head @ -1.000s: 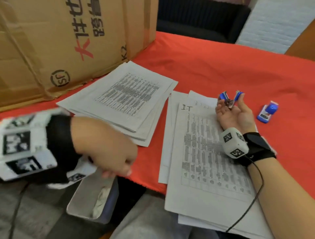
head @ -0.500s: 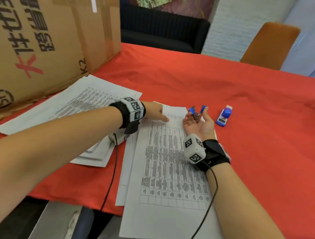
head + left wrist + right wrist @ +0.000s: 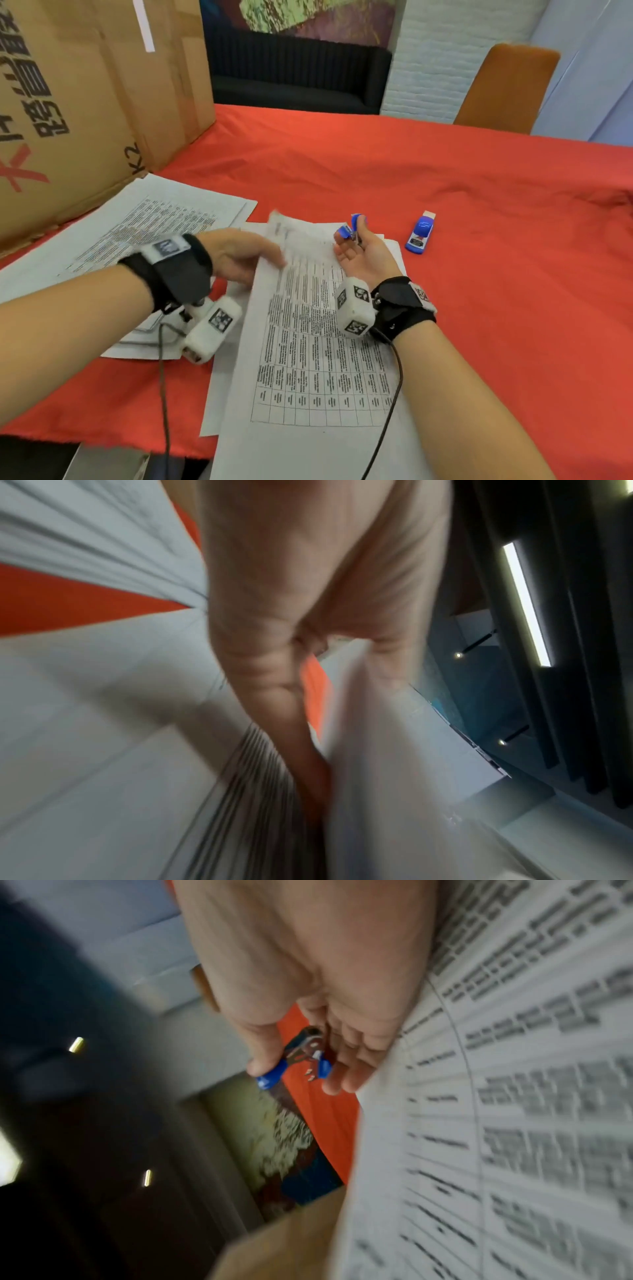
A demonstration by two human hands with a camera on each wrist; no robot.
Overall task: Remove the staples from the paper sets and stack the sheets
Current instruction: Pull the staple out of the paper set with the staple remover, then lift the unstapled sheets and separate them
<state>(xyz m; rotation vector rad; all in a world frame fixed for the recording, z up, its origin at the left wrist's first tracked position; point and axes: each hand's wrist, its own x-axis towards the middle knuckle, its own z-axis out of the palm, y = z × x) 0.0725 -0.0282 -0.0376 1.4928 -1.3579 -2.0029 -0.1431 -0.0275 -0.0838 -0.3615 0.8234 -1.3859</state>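
- Readable writing: the big brown cardboard box [image 3: 85, 102] at the left has "K2" printed near its corner, plus large black characters and a red X-shaped mark (I can't make the characters out). The white printed paper sheets [image 3: 318, 359] carry tables, but the text is too small and blurry to read.
- Counts: two hands, one small blue-handled metal staple remover [image 3: 352, 230], one blue and white stapler [image 3: 420, 233], and two spreads of paper on the red tablecloth [image 3: 479, 274].
- The right hand [image 3: 368, 258] lies palm-up on the near paper set, thumb and fingers pinching the staple remover by its blue grips, its metal claws apart.
- The left hand [image 3: 239, 257] has curled fingers gripping the left edge of the top sheet, whose far corner is lifted off the set (wrist view is very blurred).
- The stapler lies on the cloth just right of the right hand, untouched.
- The other white paper pile [image 3: 137, 233] sits by the box, behind the left wrist.
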